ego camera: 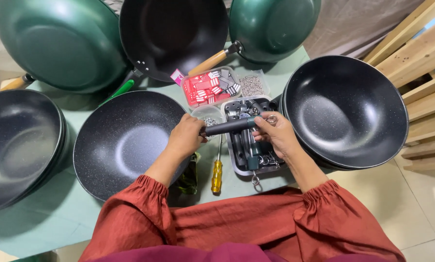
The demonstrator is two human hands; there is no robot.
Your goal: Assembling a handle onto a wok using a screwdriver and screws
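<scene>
My left hand (186, 138) and my right hand (275, 133) both grip a black pan handle (229, 126), held level above the table. The left hand pinches its left end; the right hand holds the end with a green band and a small metal ring. Just left of the hands lies a black speckled wok (123, 143) without a handle. Under the handle stands a metal tray (234, 167) with several more black handles and metal rings. A screwdriver with a yellow grip (217, 172) lies on the table between my arms.
A stack of black woks (346, 109) sits at the right, another stack (18, 145) at the left. Green woks with handles (62, 41) lean at the back. A tub of red and white tags (210, 87), a bag of small screws (251, 85), wooden slats (421, 48) far right.
</scene>
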